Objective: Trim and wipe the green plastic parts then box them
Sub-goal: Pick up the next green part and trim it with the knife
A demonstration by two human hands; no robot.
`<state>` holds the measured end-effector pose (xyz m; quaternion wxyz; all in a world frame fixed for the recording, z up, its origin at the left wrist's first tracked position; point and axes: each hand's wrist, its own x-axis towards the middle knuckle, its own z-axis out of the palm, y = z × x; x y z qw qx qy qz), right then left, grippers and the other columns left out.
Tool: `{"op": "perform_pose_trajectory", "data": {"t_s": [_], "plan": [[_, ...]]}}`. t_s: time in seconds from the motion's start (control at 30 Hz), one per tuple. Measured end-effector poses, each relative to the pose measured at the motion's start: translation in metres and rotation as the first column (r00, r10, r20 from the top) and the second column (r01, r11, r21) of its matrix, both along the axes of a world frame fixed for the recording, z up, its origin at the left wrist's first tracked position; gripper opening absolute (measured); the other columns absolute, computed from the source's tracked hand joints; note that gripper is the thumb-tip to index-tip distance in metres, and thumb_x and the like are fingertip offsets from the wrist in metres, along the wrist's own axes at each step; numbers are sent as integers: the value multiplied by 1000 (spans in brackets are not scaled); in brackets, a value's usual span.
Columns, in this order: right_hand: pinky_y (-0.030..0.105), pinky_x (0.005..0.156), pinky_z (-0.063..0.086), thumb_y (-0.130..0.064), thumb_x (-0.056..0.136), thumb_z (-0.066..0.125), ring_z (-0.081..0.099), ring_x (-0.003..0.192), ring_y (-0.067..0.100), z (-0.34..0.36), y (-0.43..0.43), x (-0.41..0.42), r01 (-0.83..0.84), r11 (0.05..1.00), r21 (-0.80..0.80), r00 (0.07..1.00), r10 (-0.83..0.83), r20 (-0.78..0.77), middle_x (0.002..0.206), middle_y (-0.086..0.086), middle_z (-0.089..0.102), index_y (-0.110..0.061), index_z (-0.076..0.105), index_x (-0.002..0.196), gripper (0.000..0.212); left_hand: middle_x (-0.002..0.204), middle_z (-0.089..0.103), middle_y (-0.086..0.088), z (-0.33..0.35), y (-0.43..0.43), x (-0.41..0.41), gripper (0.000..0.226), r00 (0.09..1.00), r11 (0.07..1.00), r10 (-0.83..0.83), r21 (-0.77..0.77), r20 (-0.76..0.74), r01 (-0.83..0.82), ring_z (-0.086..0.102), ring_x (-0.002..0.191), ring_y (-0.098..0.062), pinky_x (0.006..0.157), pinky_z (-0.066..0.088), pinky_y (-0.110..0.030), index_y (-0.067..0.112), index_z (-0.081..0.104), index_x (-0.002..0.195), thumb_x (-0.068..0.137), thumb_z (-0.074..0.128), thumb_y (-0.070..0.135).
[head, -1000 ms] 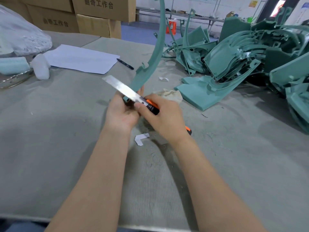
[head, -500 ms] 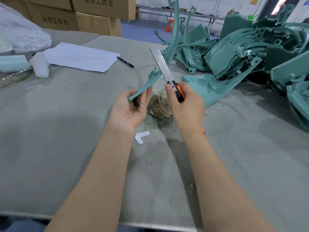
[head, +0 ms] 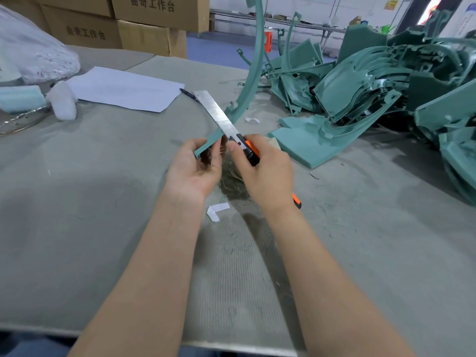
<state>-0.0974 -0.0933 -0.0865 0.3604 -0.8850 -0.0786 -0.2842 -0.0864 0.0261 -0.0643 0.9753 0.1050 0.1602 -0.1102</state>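
A long curved green plastic part [head: 253, 73] rises from my left hand [head: 195, 168], which pinches its lower end between thumb and fingers. My right hand [head: 265, 171] grips an orange and black utility knife [head: 251, 153]. The knife's long steel blade [head: 216, 112] points up and left and lies against the part just above my left fingers. A big heap of green plastic parts [head: 381, 81] fills the table's right side.
Grey felt covers the table [head: 103, 202]. Thin shavings [head: 231, 181] lie under my hands, with a white paper scrap [head: 217, 210] beside them. Behind lie a white sheet [head: 123, 88], a pen [head: 188, 94], a foam block [head: 20, 97], a plastic bag [head: 33, 55] and cardboard boxes [head: 159, 11].
The blade has swung from pointing up to leaning up-left, down against the part's lower end. Both hands have drawn closer together. The part stands more upright.
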Motion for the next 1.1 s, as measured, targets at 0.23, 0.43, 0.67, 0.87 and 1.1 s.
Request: {"op": "perform_pose_trajectory", "data": {"t_s": [0.23,0.43,0.67,0.87,1.1], "plan": [[38,63,45,-55,90,55,58,70,25,-2,15,-5,-72,995,-73,997,69,-39,68,-2,62,-21,65,89,36,93,64,-22,-1,1,6,16,996,997,70,41,50,-72,61,113,-25,70,55,-26,-4,55,101,96,41,4],[38,65,46,-49,90,61,60,72,23,-2,16,-8,-177,980,-92,984,176,-16,72,-2,66,-22,68,96,29,83,69,-20,0,5,2,27,990,999,45,-4,132,-45,58,120,-25,94,50,-32,-8,63,84,96,42,3],[33,61,44,-47,90,61,54,62,18,12,-3,-4,-114,943,312,992,127,-24,67,5,64,-16,63,81,33,109,64,-22,0,-2,5,18,988,988,144,56,62,-147,64,103,-31,62,59,-33,-4,57,110,95,49,3],[31,54,34,-23,86,69,37,50,17,24,-29,5,45,727,685,964,147,-220,63,10,49,-11,50,67,29,96,69,-11,-1,-31,-3,13,987,939,-107,338,121,60,66,91,-23,72,57,-29,6,60,105,94,54,9],[29,48,26,1,84,58,31,47,16,29,-52,4,52,685,726,952,186,-244,50,3,35,-12,41,65,29,86,70,-4,0,13,4,35,977,813,-136,582,163,16,71,81,-20,71,59,-35,14,63,102,85,63,44]]}}
